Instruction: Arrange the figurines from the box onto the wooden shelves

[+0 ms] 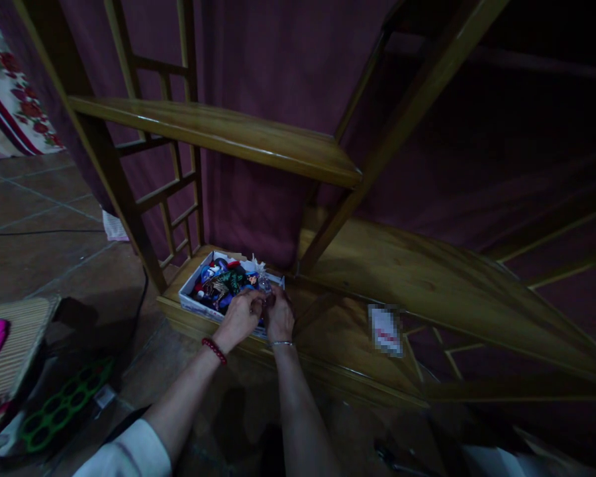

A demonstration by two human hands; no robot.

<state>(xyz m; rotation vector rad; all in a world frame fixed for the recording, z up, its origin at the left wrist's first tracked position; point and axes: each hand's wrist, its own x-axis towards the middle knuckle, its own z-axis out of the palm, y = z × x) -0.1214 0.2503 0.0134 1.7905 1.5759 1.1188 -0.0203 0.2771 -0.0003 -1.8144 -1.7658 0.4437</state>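
My left hand (239, 315), with a dark red bead bracelet (214, 350) at its wrist, is over the right half of a shallow white box (193, 305). Close beside it is my right hand (280, 318), wearing a thin silver bracelet (281, 343). The fingers of both hands are closed together around a small clear, shiny piece (265, 283), whose exact kind I cannot make out. Pale spiky tips (257, 265) show just above it. A jumble of small colourful items (223, 281), blue, red, green and black, fills the box.
The box stands on the low ledge of a wooden shelf unit (213, 136), below a slanting board. A blurred white and red packet (386, 330) lies to the right. Mauve cloth (258, 212) hangs behind. At left are a green tray with round holes (64, 404) and a striped mat (24, 338).
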